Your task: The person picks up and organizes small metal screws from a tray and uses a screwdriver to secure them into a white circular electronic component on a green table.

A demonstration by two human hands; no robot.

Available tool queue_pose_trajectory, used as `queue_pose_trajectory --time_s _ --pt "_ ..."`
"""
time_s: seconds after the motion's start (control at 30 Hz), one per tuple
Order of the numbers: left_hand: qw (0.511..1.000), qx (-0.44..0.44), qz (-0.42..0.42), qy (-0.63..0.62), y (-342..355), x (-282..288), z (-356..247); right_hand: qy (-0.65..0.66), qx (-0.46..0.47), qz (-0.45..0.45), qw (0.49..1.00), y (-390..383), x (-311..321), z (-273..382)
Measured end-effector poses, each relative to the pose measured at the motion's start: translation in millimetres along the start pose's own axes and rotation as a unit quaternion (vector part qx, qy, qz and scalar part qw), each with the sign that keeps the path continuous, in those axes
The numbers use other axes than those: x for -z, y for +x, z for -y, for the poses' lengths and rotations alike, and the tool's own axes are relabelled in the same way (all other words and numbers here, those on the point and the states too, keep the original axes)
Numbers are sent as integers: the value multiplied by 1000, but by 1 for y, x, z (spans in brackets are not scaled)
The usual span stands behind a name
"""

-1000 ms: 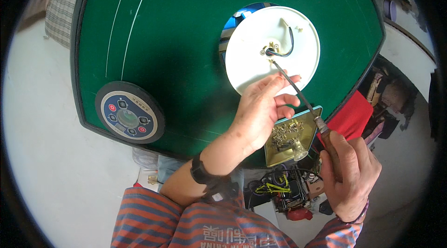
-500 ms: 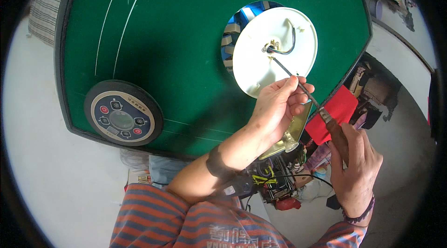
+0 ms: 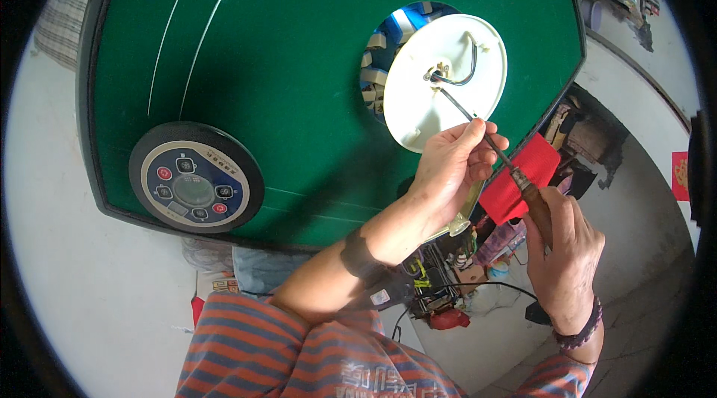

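A long screwdriver (image 3: 493, 146) with a worn wooden handle slants up and left. Its tip meets the inside of a round white cover (image 3: 409, 103), close to small brass-coloured fittings at the middle. My right hand (image 3: 564, 260) is wrapped round the handle. Thumb and fingers of my left hand (image 3: 452, 170) pinch the thin shaft near the cover's lower rim; whether they also touch the rim, I cannot tell. A dark cable (image 3: 473, 62) curves out of the cover's centre. The cover stands tilted over a round opening in a green table top (image 3: 306, 92).
Mahjong tiles and blue parts (image 3: 376, 58) show inside the opening. A round control panel (image 3: 196, 187) with buttons rests at the table's lower left. Beside the right edge are a red cloth or sheet (image 3: 520, 180) and cluttered odds and ends. A black cable (image 3: 485, 283) runs below.
The whole view has shifted slightly. The white cover looks a little more tilted and narrower. Both hands keep their hold on the screwdriver, its tip still at the same spot.
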State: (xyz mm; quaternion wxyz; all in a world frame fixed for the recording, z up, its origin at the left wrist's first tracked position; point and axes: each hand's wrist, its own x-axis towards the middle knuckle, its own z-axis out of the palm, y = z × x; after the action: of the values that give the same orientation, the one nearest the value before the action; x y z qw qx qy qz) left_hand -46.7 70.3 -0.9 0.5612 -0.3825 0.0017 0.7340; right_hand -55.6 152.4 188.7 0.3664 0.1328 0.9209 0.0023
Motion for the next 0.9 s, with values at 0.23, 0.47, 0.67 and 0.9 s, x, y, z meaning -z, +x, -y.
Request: queue_pose_trajectory --time_s 0.23,0.47,0.67,0.9 --pt "999 -3 38 -16 -3 -2 3 285 -244 143 916 22 20 -2" --pt "999 -12 43 -19 -4 -3 0 -158 100 -30 982 1 12 -6" --pt "1000 -12 21 -3 -4 -7 5 266 -179 77 944 13 17 -3" --pt "999 -8 48 5 -3 1 5 159 -52 38 985 6 5 6"
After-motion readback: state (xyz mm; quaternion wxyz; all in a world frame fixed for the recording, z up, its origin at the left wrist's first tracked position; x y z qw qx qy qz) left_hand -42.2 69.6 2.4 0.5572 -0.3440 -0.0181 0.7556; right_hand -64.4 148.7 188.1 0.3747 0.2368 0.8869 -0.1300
